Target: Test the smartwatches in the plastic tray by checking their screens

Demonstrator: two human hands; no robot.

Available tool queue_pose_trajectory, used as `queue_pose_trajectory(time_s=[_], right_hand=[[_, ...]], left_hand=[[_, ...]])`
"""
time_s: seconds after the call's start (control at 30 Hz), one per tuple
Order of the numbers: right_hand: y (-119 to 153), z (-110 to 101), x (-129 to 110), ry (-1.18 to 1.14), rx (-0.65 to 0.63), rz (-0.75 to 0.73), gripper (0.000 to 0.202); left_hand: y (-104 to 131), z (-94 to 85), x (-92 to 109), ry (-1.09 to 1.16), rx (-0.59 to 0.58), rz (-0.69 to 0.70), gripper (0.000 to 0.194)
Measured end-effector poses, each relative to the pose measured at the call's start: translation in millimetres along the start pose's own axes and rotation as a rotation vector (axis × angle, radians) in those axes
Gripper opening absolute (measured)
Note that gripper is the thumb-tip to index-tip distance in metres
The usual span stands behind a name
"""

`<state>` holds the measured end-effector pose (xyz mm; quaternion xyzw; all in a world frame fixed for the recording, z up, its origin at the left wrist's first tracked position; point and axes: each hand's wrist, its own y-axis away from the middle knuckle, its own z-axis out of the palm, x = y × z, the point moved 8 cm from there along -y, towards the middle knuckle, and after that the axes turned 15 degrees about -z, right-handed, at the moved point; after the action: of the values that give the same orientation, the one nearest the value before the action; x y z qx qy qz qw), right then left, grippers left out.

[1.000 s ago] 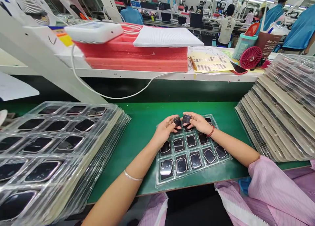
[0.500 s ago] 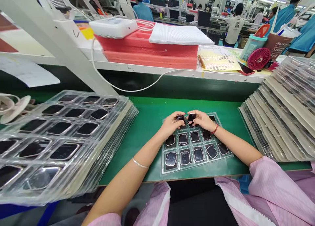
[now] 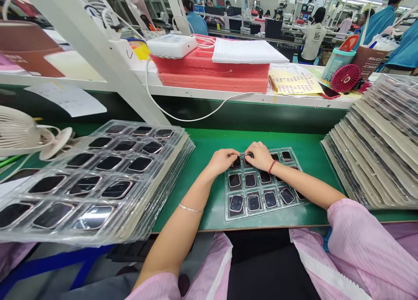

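While the left hand and right hand touch dark pieces in the back row of the clear tray, whether fingers grip I cannot tell; bare green table separates the tray from both stacks.

I watch through one camera on the person's head, above and behind the fingers, facing forward and down over the green worktop. It sits near enough that both forearms lead up from below to the fingers, yet takes in the white shelf beyond them and distant co-workers.
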<state>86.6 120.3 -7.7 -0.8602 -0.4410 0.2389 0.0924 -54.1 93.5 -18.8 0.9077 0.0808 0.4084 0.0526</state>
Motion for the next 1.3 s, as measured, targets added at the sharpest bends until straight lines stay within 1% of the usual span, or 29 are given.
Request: queue_pose_trajectory(time_s=[0.1, 0.17, 0.23, 0.3, 0.37, 0.4, 0.47, 0.53, 0.57, 0.63, 0.73, 0.8, 0.87, 0.9, 0.97, 1.03, 1.07, 1.1, 1.17, 1.23, 1.3], right_hand=[[5.6, -2.0, -13.8, 0.045, 0.018, -0.135, 0.028], [9.0, -2.8, -27.0, 0.045, 0.015, -0.257, 0.036], [10.9, 0.8, -40.3, 0.066, -0.026, -0.361, 0.038], [11.2, 6.8, -50.5, 0.101, -0.085, -0.43, 0.038], [10.3, 8.2, -54.8, 0.125, -0.109, -0.454, 0.037], [9.6, 5.2, -54.1, 0.125, -0.097, -0.448, 0.036], [8.9, -8.2, -45.5, 0.109, -0.043, -0.404, 0.037], [10.9, -26.2, -27.9, 0.099, 0.003, -0.33, 0.035], [13.4, -34.7, -16.5, 0.105, 0.006, -0.286, 0.032], [21.8, -47.8, 9.2, 0.148, -0.033, -0.186, 0.026], [41.4, -55.7, 43.5, 0.242, -0.158, -0.051, 0.021], [55.1, -56.0, 55.8, 0.262, -0.209, -0.006, 0.019], [65.8, -55.2, 59.7, 0.227, -0.203, 0.008, 0.018], [69.9, -55.1, 60.1, 0.19, -0.179, 0.015, 0.018], [75.3, -55.4, 59.0, 0.072, -0.104, 0.025, 0.015], [77.0, -57.0, 58.1, -0.123, 0.014, 0.033, 0.013], [77.1, -57.4, 59.3, -0.257, 0.082, 0.051, 0.013], [76.8, -56.4, 62.0, -0.407, 0.146, 0.086, 0.013], [76.0, -49.2, 69.3, -0.705, 0.238, 0.193, 0.017], [75.1, -39.0, 73.2, -0.94, 0.277, 0.295, 0.024], [74.9, -31.3, 71.2, -1.126, 0.291, 0.351, 0.035]], left_hand=[[5.7, -4.2, 1.9, -0.06, 0.07, 0.016, 0.02], [7.8, -9.8, 3.2, -0.126, 0.154, 0.024, 0.024], [8.2, -16.9, 3.1, -0.204, 0.243, 0.012, 0.03], [7.7, -23.1, 1.5, -0.245, 0.296, -0.012, 0.033], [6.9, -26.9, -0.6, -0.229, 0.302, -0.032, 0.032], [6.7, -28.4, -1.3, -0.22, 0.302, -0.038, 0.032], [6.4, -30.0, -1.6, -0.208, 0.304, -0.042, 0.03], [5.7, -28.0, 1.4, -0.212, 0.297, -0.023, 0.03], [5.3, -24.7, 5.3, -0.224, 0.286, 0.002, 0.03], [4.3, -11.7, 17.9, -0.269, 0.236, 0.081, 0.03], [3.7, 19.1, 43.4, -0.351, 0.137, 0.198, 0.027], [2.8, 39.7, 58.3, -0.399, 0.103, 0.209, 0.025], [2.6, 56.9, 70.4, -0.434, 0.091, 0.194, 0.026], [3.4, 63.6, 75.8, -0.443, 0.092, 0.197, 0.025], [7.7, 72.5, 86.3, -0.405, 0.093, 0.244, 0.02], [12.8, 74.3, 92.3, -0.249, 0.068, 0.29, 0.014], [14.2, 73.0, 91.8, -0.129, 0.038, 0.285, 0.013], [14.3, 71.1, 88.7, 0.01, -0.004, 0.256, 0.013], [12.0, 67.9, 76.3, 0.294, -0.114, 0.132, 0.017], [10.5, 66.9, 61.9, 0.527, -0.239, -0.015, 0.028], [12.7, 67.0, 50.9, 0.699, -0.377, -0.133, 0.044]])
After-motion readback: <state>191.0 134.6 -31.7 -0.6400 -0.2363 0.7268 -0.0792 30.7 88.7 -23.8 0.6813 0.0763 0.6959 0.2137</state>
